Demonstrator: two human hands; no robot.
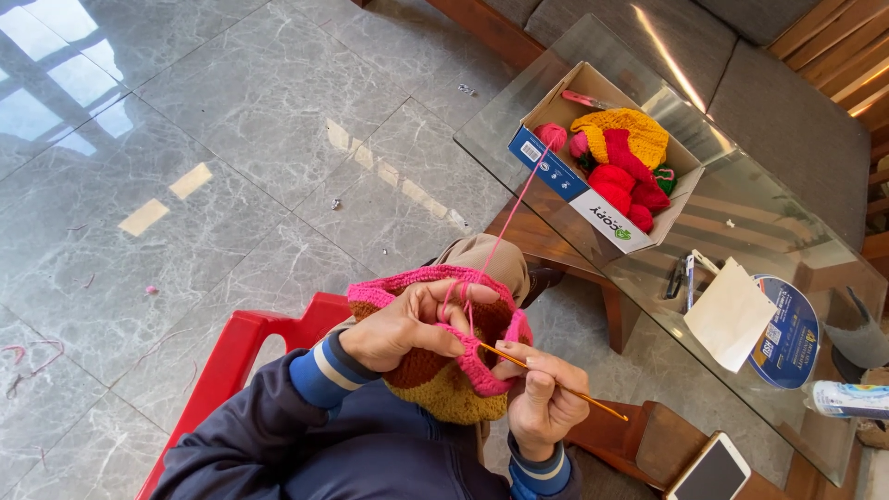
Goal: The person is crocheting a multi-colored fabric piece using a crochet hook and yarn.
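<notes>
The left hand holds a crocheted piece over the person's lap — its grip is closed on the pink top edge, with the thumb laid across the rim and a pink yarn strand running over the fingers. The piece has a pink border, a rust-brown band below it and a mustard-yellow bottom. The right hand sits just beside it, its grip pinched tight on a thin orange crochet hook, whose tip is in the pink edge while the handle slants out to the right. The strand climbs to a pink yarn ball in an open cardboard box on the glass counter — the box also holds red and yellow knitted things. On the counter near the box lie pens and a white card. A phone rests lower right, and the person sits on a red plastic chair above a grey marble floor.
</notes>
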